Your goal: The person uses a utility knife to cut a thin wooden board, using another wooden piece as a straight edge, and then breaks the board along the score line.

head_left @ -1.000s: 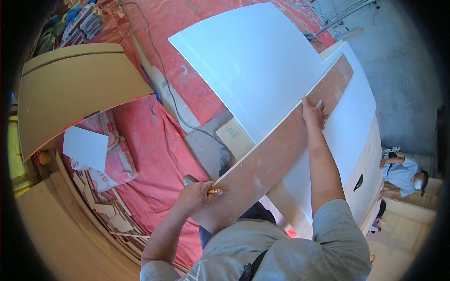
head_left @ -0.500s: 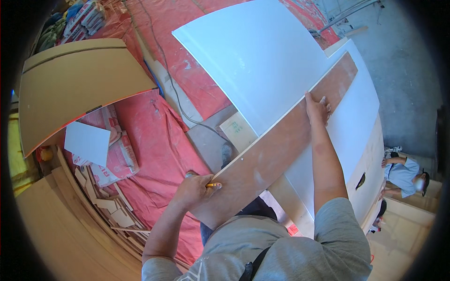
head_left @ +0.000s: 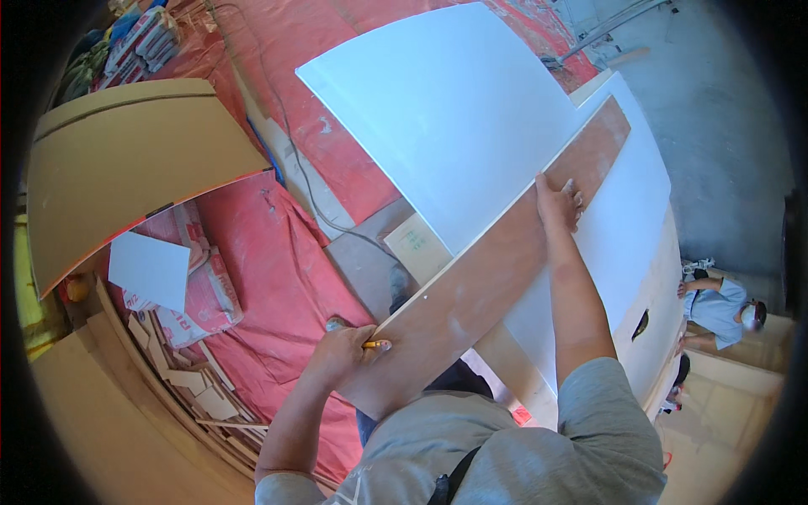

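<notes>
A long brown wooden board (head_left: 471, 295) slants from my waist up to the far right, lying across white panels. At its near left end my left hand (head_left: 341, 353) is closed on the edge, with a yellow pencil (head_left: 376, 344) sticking out between the fingers. Farther up, my right hand (head_left: 558, 206) grips the board, thumb along its left edge and fingers bent over its face. A large white sheet (head_left: 446, 118) lies along the board's left edge, and another white panel (head_left: 627, 202) shows on its right side. The board hides part of both.
Red sheeting (head_left: 269, 278) covers the floor, with a cable (head_left: 307, 181) running over it. A brown panel (head_left: 143, 160) stands at left, near a small white square (head_left: 150, 269), bags (head_left: 215, 299) and wood offcuts (head_left: 210, 396). Another person (head_left: 715, 311) is at the panel's right end.
The whole view has shifted slightly, so most things appear a little farther left. Both hands keep their hold on the board, which stays about the same against the white sheet.
</notes>
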### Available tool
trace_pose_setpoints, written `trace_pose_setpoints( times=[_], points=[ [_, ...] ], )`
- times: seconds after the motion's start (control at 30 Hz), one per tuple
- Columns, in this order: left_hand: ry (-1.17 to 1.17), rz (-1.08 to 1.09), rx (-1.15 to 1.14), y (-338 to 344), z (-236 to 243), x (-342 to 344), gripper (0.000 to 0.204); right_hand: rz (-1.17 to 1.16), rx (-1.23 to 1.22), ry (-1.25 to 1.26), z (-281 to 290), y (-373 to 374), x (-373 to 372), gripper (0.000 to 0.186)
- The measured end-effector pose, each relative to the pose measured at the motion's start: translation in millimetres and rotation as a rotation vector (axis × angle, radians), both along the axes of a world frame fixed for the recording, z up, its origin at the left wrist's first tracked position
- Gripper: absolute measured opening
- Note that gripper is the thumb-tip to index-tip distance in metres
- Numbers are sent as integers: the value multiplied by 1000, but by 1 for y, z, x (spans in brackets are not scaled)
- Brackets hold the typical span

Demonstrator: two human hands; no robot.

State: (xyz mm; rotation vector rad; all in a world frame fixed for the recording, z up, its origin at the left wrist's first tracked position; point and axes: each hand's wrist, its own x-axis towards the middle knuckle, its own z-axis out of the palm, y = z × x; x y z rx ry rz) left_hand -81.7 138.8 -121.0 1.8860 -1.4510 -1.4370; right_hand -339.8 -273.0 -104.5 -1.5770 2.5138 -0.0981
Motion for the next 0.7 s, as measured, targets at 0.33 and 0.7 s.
trace_pose_setpoints(
  times=[0.33,0.7],
  points=[
    [32,27,65,-3,7,1,43,-36,11,-46,11,2,12,112],
    [44,51,81,-6,18,2,42,-16,18,-15,10,3,13,110]
  ],
)
